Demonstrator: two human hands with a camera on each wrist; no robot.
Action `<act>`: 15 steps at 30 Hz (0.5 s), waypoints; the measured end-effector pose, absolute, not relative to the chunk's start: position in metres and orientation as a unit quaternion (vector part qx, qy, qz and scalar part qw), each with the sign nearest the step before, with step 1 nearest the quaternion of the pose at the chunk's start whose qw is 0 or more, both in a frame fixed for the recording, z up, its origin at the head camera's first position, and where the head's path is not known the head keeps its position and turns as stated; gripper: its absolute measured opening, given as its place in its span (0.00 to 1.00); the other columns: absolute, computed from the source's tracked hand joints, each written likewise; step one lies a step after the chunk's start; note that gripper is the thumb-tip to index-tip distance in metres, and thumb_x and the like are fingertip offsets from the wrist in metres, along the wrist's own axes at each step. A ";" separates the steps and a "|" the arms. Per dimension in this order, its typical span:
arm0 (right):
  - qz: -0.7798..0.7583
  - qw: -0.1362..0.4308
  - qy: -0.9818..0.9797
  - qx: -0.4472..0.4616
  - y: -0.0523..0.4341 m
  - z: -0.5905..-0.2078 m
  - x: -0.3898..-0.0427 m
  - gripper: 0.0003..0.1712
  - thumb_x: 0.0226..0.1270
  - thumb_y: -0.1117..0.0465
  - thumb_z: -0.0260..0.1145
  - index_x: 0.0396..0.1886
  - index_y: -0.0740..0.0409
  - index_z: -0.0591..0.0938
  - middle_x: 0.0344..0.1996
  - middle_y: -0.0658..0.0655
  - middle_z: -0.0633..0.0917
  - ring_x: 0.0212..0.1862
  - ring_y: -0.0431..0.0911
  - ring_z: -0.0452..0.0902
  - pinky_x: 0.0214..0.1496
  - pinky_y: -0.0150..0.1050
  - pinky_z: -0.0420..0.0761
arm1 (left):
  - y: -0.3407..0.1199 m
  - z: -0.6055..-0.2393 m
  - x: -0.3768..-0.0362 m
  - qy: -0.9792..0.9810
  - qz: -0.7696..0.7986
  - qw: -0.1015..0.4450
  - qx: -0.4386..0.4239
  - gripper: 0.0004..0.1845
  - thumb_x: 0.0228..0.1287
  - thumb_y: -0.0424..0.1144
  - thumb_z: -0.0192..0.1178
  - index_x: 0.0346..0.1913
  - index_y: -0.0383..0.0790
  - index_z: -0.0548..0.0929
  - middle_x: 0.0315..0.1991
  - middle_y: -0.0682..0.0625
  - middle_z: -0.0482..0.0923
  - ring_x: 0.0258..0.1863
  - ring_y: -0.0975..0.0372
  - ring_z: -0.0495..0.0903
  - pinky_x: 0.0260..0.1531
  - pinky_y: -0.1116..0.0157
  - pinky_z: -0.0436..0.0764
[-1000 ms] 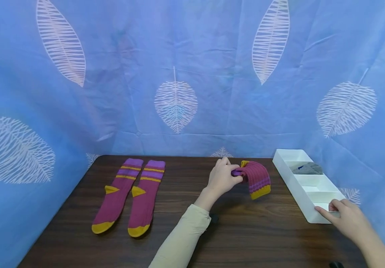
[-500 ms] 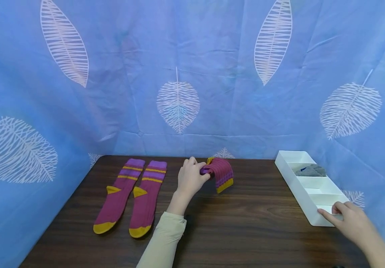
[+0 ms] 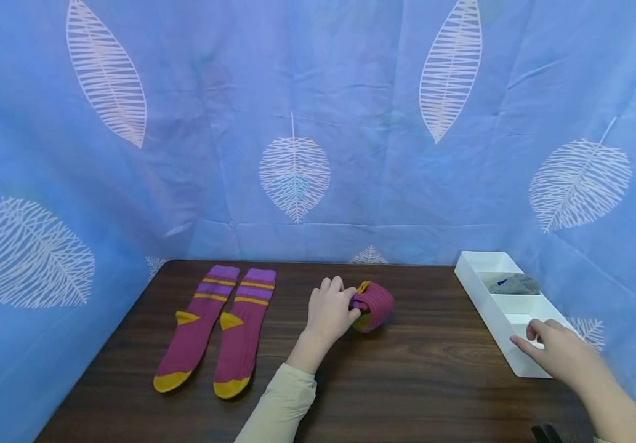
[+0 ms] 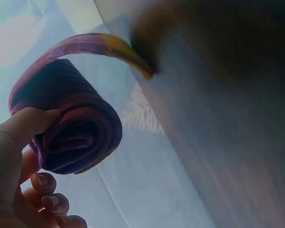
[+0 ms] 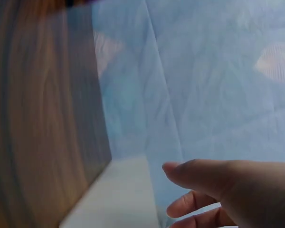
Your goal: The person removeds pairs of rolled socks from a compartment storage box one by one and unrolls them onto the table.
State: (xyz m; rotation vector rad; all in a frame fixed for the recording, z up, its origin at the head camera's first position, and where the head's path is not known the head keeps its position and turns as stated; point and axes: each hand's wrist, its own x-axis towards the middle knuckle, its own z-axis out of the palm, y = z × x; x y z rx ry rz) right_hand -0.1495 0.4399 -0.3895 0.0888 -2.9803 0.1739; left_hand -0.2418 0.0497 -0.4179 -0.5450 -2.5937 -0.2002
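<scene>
My left hand [image 3: 329,312] pinches a maroon rolled sock [image 3: 377,304] above the middle of the table. In the left wrist view, the thumb presses against the spiral end of the roll, and a loose flap with a yellow edge arcs away from it. My right hand [image 3: 567,357] hovers by the near end of a white divided box [image 3: 486,317], its fingers loosely bent and holding nothing. Two matching maroon socks, a left one [image 3: 187,344] and a right one [image 3: 240,347], lie flat side by side at the left, with purple-striped cuffs and yellow heels and toes.
A grey folded cloth item [image 3: 517,284] with a blue mark sits in one of the box's far compartments. The dark wooden table [image 3: 434,394] ends at a blue curtain [image 3: 362,184] with white leaf prints. A small black object [image 3: 546,432] shows at the front edge.
My left hand moved left with the rolled sock, then slightly right and down; the sock's hanging flap swung under the roll. My right hand let go of the box's near edge.
</scene>
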 end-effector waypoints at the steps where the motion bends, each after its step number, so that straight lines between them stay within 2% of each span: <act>1: 0.065 0.076 -0.994 0.035 0.432 -0.388 -0.153 0.20 0.69 0.47 0.61 0.27 0.57 0.72 0.23 0.52 0.70 0.25 0.43 0.62 0.27 0.38 0.63 | 0.052 -0.419 -0.240 -0.948 -0.066 0.236 -0.204 0.18 0.59 0.57 0.65 0.51 0.58 0.85 0.36 0.55 0.73 0.34 0.62 0.66 0.29 0.66 0.67; 10: 0.152 0.116 -0.972 0.138 0.350 -0.386 -0.181 0.12 0.68 0.52 0.65 0.29 0.54 0.78 0.25 0.48 0.76 0.28 0.38 0.65 0.29 0.36 0.70 | 0.072 -0.424 -0.231 -0.950 -0.035 0.203 -0.235 0.19 0.59 0.59 0.65 0.52 0.59 0.85 0.39 0.56 0.75 0.36 0.62 0.68 0.32 0.65 0.71; 15: 0.181 0.088 -0.963 0.176 0.315 -0.392 -0.190 0.09 0.67 0.53 0.66 0.33 0.52 0.79 0.27 0.46 0.76 0.29 0.35 0.66 0.29 0.33 0.70 | 0.079 -0.429 -0.228 -0.960 -0.041 0.149 -0.234 0.19 0.59 0.58 0.65 0.52 0.60 0.85 0.39 0.56 0.75 0.37 0.62 0.69 0.33 0.64 0.71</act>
